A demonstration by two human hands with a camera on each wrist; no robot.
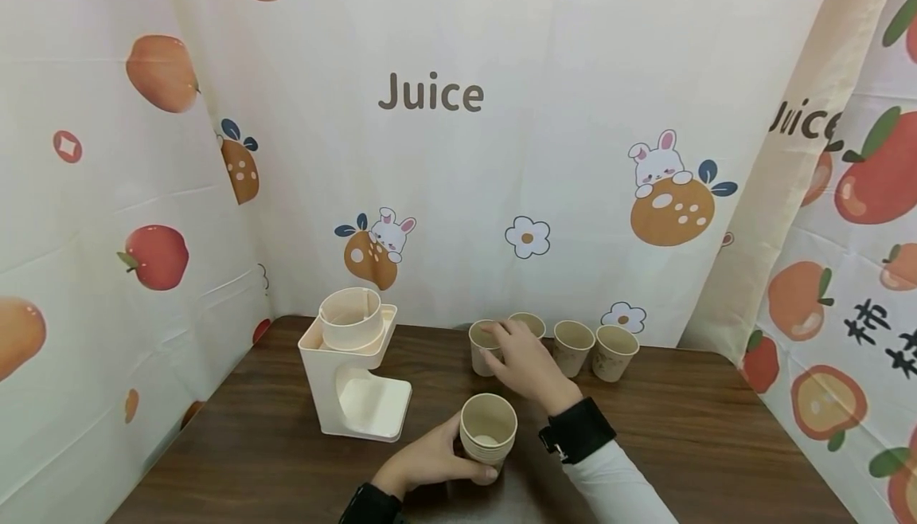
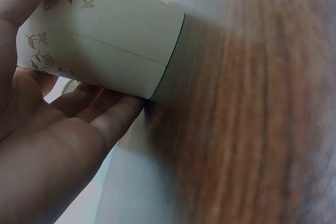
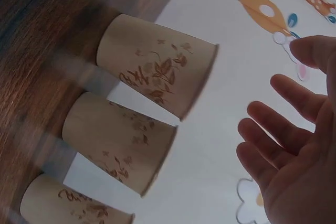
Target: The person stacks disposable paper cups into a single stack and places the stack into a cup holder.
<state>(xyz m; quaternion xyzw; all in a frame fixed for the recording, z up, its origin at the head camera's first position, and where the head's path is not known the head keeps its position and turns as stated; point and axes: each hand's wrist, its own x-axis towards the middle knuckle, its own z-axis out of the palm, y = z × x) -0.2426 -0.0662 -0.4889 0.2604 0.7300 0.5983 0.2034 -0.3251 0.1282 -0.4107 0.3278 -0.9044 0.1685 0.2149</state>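
My left hand (image 1: 435, 459) curls round a stack of beige paper cups (image 1: 489, 430) near the front of the table, mouths facing up. In the left wrist view the outer paper cup (image 2: 105, 35) shows a brown floral print, with fingers and thumb on either side. Towards the back, my right hand (image 1: 528, 365) hovers over a row of single paper cups, its fingers spread and holding nothing. It overlaps the leftmost cup (image 1: 481, 358) and partly hides the one beside it. The right wrist view shows upright cups (image 3: 157, 66) beyond the loose fingers (image 3: 278, 132).
A cream-coloured machine (image 1: 322, 385) with a round open top and a flat base stands left of the hands. Two more cups, one here (image 1: 573, 350) and one at the row's right end (image 1: 614, 355), stand near the curtain (image 1: 444, 174) behind the dark wooden table (image 1: 688, 444).
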